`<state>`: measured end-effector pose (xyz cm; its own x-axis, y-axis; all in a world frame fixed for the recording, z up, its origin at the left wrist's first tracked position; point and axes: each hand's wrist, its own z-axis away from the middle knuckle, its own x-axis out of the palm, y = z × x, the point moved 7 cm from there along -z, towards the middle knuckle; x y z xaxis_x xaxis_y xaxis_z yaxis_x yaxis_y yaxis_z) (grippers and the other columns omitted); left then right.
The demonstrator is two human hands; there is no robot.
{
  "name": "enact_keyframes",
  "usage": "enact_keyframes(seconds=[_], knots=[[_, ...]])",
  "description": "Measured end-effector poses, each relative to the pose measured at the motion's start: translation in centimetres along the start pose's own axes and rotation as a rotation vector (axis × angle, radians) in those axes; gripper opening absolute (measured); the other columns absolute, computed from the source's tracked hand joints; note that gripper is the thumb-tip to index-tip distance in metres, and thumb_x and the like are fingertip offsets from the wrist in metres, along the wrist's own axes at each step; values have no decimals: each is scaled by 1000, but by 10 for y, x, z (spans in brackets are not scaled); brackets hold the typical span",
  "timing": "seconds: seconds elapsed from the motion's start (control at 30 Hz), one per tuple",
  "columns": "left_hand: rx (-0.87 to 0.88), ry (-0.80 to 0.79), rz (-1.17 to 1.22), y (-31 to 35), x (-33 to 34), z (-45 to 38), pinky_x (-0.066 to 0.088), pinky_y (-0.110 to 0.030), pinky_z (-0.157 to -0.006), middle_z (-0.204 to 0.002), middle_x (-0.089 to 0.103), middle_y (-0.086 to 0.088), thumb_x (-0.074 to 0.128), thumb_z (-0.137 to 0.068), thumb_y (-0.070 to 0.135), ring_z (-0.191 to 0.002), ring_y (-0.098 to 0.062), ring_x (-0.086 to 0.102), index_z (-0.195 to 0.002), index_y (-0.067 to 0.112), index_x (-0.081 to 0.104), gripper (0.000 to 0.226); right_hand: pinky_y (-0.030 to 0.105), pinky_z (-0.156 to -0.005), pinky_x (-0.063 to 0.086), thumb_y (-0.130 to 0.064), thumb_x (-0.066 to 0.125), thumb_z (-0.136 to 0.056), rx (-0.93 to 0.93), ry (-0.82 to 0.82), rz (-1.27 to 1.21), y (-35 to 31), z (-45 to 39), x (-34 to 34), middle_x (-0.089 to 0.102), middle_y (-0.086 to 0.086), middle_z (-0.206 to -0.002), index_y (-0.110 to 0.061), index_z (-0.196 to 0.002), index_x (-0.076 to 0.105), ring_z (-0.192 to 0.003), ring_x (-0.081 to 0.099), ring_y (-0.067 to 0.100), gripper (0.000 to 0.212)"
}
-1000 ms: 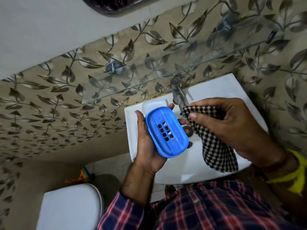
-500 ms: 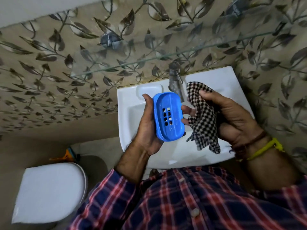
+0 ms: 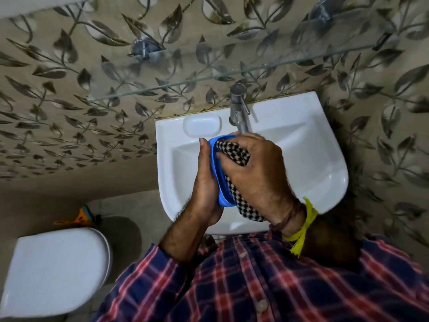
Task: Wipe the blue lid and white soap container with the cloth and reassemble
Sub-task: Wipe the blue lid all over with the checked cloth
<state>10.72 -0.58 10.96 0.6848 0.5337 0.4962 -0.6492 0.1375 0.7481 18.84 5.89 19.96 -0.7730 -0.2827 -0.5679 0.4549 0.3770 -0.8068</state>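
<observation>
White porcelain is filling the lower left of the frame, where a closed toilet lid (image 3: 53,270) is sitting. Moving toward the centre, the left hand (image 3: 205,182) is gripping the blue lid (image 3: 219,182) from the left, fingers clamped on its edge, holding it on its side over the basin (image 3: 313,159). Just right of it, the right hand (image 3: 257,175) is pressing a checked cloth (image 3: 234,156) into the lid, fingers closed around the fabric. A metal tap (image 3: 239,110) is standing above them at upper centre.
</observation>
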Motion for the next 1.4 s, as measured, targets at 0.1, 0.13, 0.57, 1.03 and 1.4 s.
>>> enact_keyframes(seconds=[0.1,0.13,0.57,1.03,1.4], knots=[[16,-9,11,2,-2,2,59,-32,-88,-125,74,-10,28,-100,70,-118,-24,70,-121,21,76,72,19,-91,53,-19,76,-81,-13,-61,-120,2,2,3,74,-7,-104,-17,-105,77,-97,66,4,24],[16,-24,15,2,-2,4,59,-32,-88,-124,75,-10,28,-100,70,-117,-24,71,-120,21,77,72,22,-93,53,-18,75,-81,-38,-87,-107,2,2,2,74,-6,-105,-17,-105,77,-99,66,5,24],[-32,-51,52,-4,9,8,60,-35,-89,-120,76,-10,32,-98,72,-114,-24,72,-119,21,77,71,41,-77,58,-16,65,-80,-198,-135,54,-13,10,-13,68,-4,-105,-21,-110,74,-95,68,21,31],[-60,-58,-4,1,8,4,57,-38,-97,-124,72,-7,25,-97,76,-115,-24,69,-142,19,61,80,41,-75,58,-21,68,-82,-206,-272,158,-11,20,-13,67,-11,-106,-30,-109,73,-91,68,19,29],[-51,-73,51,9,5,-4,55,-37,-89,-106,72,-10,27,-96,78,-98,-24,68,-139,20,64,81,43,-69,57,-19,70,-81,-283,-449,192,-12,25,-2,64,-10,-99,-34,-106,73,-87,68,20,29]])
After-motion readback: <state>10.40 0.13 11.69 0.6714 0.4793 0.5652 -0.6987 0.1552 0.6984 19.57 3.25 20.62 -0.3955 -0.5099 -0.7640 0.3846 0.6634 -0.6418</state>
